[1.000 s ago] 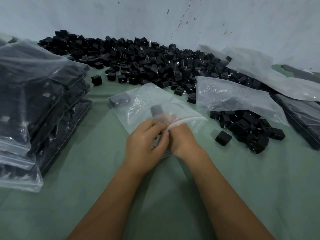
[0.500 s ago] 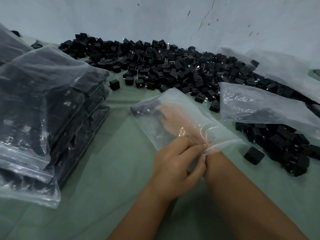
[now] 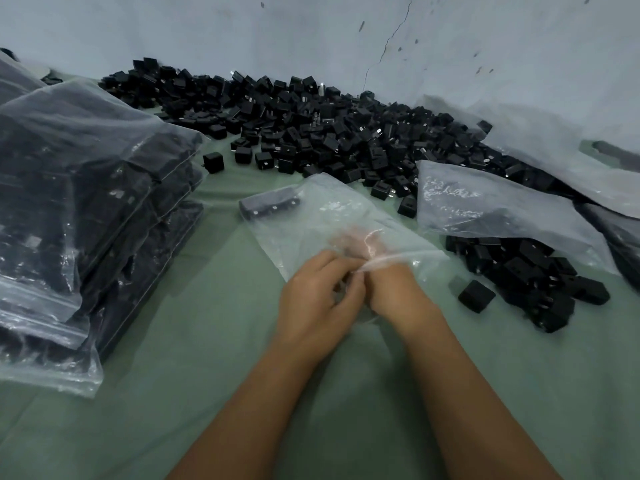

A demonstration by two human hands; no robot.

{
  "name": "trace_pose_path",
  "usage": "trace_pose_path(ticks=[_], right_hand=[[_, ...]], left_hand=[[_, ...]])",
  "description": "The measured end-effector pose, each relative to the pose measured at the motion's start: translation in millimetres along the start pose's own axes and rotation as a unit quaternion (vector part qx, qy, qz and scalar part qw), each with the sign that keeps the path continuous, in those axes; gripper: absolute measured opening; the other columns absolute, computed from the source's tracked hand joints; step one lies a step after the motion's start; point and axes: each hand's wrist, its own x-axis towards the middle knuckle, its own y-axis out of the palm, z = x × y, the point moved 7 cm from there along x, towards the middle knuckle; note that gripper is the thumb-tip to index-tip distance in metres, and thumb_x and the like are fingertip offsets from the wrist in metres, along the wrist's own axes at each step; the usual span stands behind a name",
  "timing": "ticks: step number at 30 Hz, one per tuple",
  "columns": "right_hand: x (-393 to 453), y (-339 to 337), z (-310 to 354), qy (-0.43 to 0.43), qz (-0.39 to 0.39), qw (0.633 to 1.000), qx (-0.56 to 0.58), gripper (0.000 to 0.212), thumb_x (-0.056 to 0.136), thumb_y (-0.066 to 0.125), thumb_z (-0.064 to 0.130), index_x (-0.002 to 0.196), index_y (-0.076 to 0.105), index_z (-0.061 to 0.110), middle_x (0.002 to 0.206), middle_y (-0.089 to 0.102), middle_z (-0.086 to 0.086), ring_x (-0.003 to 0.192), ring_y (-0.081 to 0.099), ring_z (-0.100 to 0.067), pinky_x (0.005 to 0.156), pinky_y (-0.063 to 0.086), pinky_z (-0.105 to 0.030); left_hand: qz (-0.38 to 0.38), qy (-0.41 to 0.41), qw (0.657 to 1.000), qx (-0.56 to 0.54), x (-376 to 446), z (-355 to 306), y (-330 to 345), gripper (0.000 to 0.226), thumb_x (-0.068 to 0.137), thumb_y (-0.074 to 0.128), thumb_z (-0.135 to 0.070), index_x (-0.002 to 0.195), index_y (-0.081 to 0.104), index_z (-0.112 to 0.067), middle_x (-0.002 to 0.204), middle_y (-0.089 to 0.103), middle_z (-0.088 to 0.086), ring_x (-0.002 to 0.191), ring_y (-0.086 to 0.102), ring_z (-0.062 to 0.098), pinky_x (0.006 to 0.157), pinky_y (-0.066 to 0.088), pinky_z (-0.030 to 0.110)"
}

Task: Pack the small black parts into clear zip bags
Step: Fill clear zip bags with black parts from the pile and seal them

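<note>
A clear zip bag (image 3: 311,216) lies on the green cloth in front of me, its mouth towards me. A short row of small black parts (image 3: 268,204) sits in its far left corner. My left hand (image 3: 318,296) pinches the near edge of the bag's mouth. My right hand (image 3: 394,289) reaches into the mouth; its fingers show blurred through the plastic, and I cannot tell whether they hold anything. A large heap of loose black parts (image 3: 329,133) stretches along the wall behind the bag.
A tall stack of filled bags (image 3: 86,202) stands at the left. Empty clear bags (image 3: 485,202) lie over a smaller pile of parts (image 3: 519,268) at the right, and one loose part (image 3: 476,295) lies close to my right wrist. The wall (image 3: 311,36) closes off the back.
My right hand went deep into the bag half a second ago and has drawn back towards the mouth. The part seen near the mouth is gone from there. My left hand keeps its pinch.
</note>
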Motion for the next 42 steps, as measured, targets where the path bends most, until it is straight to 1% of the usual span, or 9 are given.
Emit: trace_pose_path(ticks=[2, 6, 9, 15, 21, 25, 31, 34, 42], right_hand=[[-10.5, -21.0, -8.2, -0.031, -0.048, 0.998, 0.037, 0.018, 0.087, 0.050, 0.005, 0.094, 0.066, 0.011, 0.092, 0.066, -0.008, 0.087, 0.062, -0.027, 0.075, 0.047, -0.036], [-60.1, -65.5, -7.7, -0.056, -0.342, 0.938, 0.019, 0.021, 0.074, 0.044, 0.003, 0.067, 0.064, 0.003, 0.066, 0.061, -0.007, 0.065, 0.056, -0.027, 0.053, 0.046, -0.035], [-81.7, -83.3, -44.7, 0.079, -0.460, 0.882, 0.058, 0.020, 0.070, 0.043, -0.001, 0.071, 0.063, 0.001, 0.072, 0.059, -0.011, 0.070, 0.051, -0.029, 0.058, 0.040, -0.037], [-91.9, -58.2, -112.7, 0.389, -0.268, 0.881, -0.010, 0.034, 0.081, 0.053, 0.010, 0.113, 0.059, 0.015, 0.123, 0.045, -0.013, 0.111, 0.037, -0.033, 0.093, 0.029, -0.040], [-80.0, -47.1, -112.2, 0.307, -0.277, 0.906, 0.092, 0.042, 0.083, 0.059, 0.007, 0.124, 0.053, 0.013, 0.122, 0.046, -0.010, 0.113, 0.044, -0.028, 0.084, 0.039, -0.032], [-81.7, -57.7, -109.6, 0.284, -0.361, 0.863, 0.209, 0.035, 0.082, 0.066, 0.015, 0.116, 0.055, 0.020, 0.107, 0.058, 0.006, 0.106, 0.054, -0.019, 0.091, 0.045, -0.033], [-92.0, -79.4, -48.5, 0.053, -0.455, 0.871, 0.178, 0.026, 0.075, 0.064, 0.017, 0.100, 0.067, 0.012, 0.087, 0.057, 0.012, 0.080, 0.051, -0.011, 0.070, 0.041, -0.019], [-87.3, -73.2, -19.6, -0.044, -0.410, 0.902, 0.125, 0.029, 0.072, 0.058, 0.018, 0.097, 0.068, 0.006, 0.082, 0.061, 0.002, 0.078, 0.051, -0.017, 0.068, 0.043, -0.025], [-57.5, -35.4, -14.6, 0.010, -0.198, 0.980, -0.015, 0.044, 0.073, 0.076, 0.024, 0.113, 0.060, 0.013, 0.097, 0.063, -0.005, 0.090, 0.056, -0.027, 0.079, 0.047, -0.036]], left_hand=[[-0.011, -0.024, 0.999, -0.020, 1.5, 5.4, -1.7, 0.020, 0.088, 0.055, -0.030, 0.092, 0.073, -0.021, 0.079, 0.061, -0.010, 0.073, 0.056, 0.006, 0.067, 0.047, 0.025], [0.015, -0.132, 0.986, -0.098, 2.0, 28.1, 4.7, 0.015, 0.086, 0.057, -0.033, 0.079, 0.070, -0.030, 0.074, 0.065, -0.009, 0.068, 0.058, 0.006, 0.065, 0.045, 0.024], [0.084, -0.194, 0.972, -0.105, -1.9, 42.4, 16.2, 0.028, 0.082, 0.054, -0.046, 0.079, 0.070, -0.023, 0.072, 0.064, 0.001, 0.063, 0.054, 0.009, 0.064, 0.043, 0.030], [0.109, -0.201, 0.971, -0.068, -4.4, 44.7, 19.2, 0.027, 0.080, 0.049, -0.053, 0.083, 0.070, -0.036, 0.076, 0.067, -0.007, 0.066, 0.060, 0.009, 0.065, 0.047, 0.030], [0.106, -0.216, 0.968, -0.075, -4.9, 46.9, 19.8, 0.021, 0.081, 0.051, -0.050, 0.083, 0.071, -0.043, 0.073, 0.067, -0.019, 0.061, 0.057, -0.003, 0.063, 0.044, 0.026], [0.105, -0.216, 0.968, -0.074, -5.2, 48.0, 19.5, 0.021, 0.082, 0.050, -0.050, 0.081, 0.071, -0.044, 0.072, 0.066, -0.018, 0.060, 0.057, -0.002, 0.063, 0.043, 0.025], [0.078, -0.224, 0.966, -0.104, -4.6, 48.3, 17.0, 0.023, 0.095, 0.056, -0.031, 0.081, 0.073, -0.035, 0.070, 0.066, -0.015, 0.058, 0.056, -0.003, 0.052, 0.041, 0.009], [0.057, -0.224, 0.965, -0.123, -3.6, 45.4, 13.3, 0.022, 0.096, 0.056, -0.023, 0.085, 0.074, -0.028, 0.067, 0.065, -0.016, 0.060, 0.056, -0.003, 0.054, 0.042, 0.010], [-0.008, -0.149, 0.983, -0.105, -2.3, 25.9, 1.0, 0.021, 0.095, 0.059, -0.017, 0.088, 0.070, -0.034, 0.081, 0.066, -0.012, 0.074, 0.058, 0.002, 0.068, 0.043, 0.012]])
